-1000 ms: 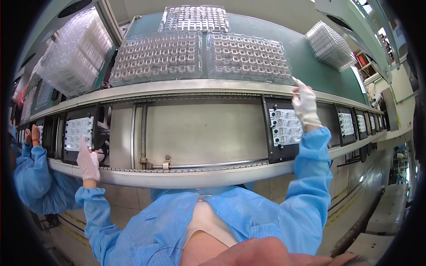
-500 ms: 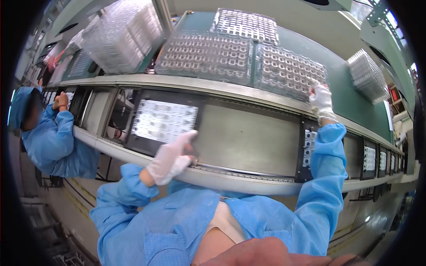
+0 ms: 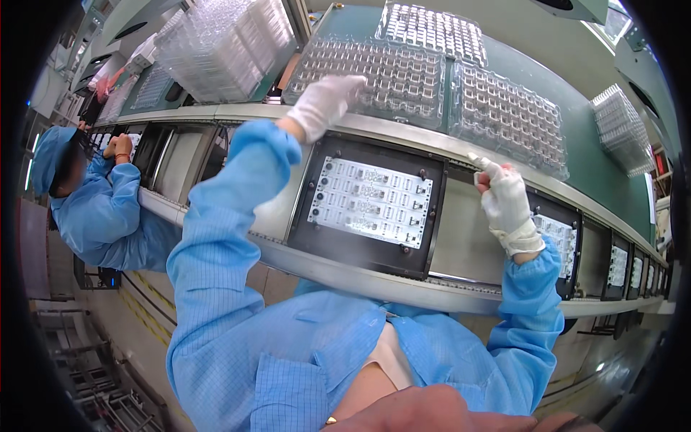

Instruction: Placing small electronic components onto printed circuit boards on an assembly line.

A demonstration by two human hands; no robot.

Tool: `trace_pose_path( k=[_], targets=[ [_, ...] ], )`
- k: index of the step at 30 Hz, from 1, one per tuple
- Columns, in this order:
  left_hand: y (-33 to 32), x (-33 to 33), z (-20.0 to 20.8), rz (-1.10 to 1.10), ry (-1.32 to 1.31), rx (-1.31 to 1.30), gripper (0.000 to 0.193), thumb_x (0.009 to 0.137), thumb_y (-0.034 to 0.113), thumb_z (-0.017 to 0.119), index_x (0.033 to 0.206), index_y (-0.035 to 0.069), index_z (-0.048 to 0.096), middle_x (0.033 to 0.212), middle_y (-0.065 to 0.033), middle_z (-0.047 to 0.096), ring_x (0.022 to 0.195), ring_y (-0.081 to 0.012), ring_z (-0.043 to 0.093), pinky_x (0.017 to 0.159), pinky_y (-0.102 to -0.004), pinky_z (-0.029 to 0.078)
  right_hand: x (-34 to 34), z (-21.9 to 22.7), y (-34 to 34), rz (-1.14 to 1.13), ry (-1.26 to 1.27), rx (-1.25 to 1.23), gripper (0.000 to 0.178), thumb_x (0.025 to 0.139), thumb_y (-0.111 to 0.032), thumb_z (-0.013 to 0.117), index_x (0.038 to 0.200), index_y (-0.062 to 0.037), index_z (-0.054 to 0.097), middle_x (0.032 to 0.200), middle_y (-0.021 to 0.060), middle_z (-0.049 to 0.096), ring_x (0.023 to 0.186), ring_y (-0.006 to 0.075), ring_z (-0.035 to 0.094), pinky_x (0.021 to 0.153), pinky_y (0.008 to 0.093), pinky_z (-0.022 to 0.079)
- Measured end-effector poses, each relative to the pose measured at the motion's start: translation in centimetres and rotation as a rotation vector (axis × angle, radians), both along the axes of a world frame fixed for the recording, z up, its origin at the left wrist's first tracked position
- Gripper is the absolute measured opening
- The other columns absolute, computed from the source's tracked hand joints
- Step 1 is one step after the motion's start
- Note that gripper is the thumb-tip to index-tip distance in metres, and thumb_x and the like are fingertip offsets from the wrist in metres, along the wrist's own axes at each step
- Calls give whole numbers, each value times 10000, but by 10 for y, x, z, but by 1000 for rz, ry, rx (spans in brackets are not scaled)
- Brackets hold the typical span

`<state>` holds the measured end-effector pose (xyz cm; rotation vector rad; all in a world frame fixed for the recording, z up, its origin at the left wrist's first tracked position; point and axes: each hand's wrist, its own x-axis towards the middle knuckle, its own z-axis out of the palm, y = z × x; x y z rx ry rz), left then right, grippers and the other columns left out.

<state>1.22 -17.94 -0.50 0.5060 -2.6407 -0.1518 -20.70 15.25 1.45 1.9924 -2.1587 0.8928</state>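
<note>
My left hand [image 3: 327,105], in a white glove and smeared by motion, stretches over the near edge of a clear plastic tray [image 3: 403,72] with rows of small parts. Below it on the conveyor lies a black carrier plate [image 3: 302,219] bearing a white circuit board panel [image 3: 371,201]. My right hand [image 3: 507,205], gloved with some fingertips bare, hovers over the conveyor to the right of that panel. Its fingers are bent together; what they hold, if anything, is too small to make out. Another filled tray [image 3: 507,115] lies just beyond it.
A third tray [image 3: 432,32] lies farther back on the green table [image 3: 529,65]. Tall stacks of clear trays stand at the left [image 3: 223,54] and right [image 3: 622,129]. More carriers with panels [image 3: 617,266] line the conveyor rightward. A co-worker in blue [image 3: 101,194] works at the left.
My left hand has risen from the conveyor to the left tray. My right hand has drawn back from the right tray toward the conveyor. The carrier plate with its panel has shifted right.
</note>
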Motion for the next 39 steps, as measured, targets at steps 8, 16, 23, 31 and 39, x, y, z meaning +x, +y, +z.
trace_pose_path(
  k=[8,16,23,31,39],
  targets=[
    [-42,-15,-11,-159,-108,67,445,868,-9,595,1297,106,574,934,-108,717,933,-334,673,869,-446,534,43,-25,-10,95,-16,-13,537,736,96,601,1242,-80,638,794,67,669,767,269,648,838,406,481],
    [-31,6,1,-115,-1,16,437,837,-20,600,1253,111,625,877,-98,706,875,-302,682,844,-412,543,63,-35,-34,160,-97,-142,522,758,103,593,1253,-58,634,801,82,659,766,254,654,858,396,499],
    [73,62,4,-352,24,153,491,797,-22,698,1269,91,627,854,-102,690,737,-263,675,729,-371,566,59,-48,-35,34,-213,-135,552,810,42,683,1333,-126,634,809,73,638,773,244,630,815,379,508],
    [84,77,-33,-352,-68,-27,453,800,-24,690,1242,61,634,907,-84,670,899,-259,633,861,-374,512,53,-65,-33,-19,-238,-184,531,812,38,707,1312,-127,637,853,77,646,774,232,641,718,346,529],
    [87,70,-34,-385,-107,-244,484,773,1,622,1250,68,574,836,-101,656,840,-290,648,806,-398,519,48,-73,-28,-26,-259,-170,519,809,50,701,1297,-111,625,892,91,676,796,242,665,736,350,540]
  ],
)
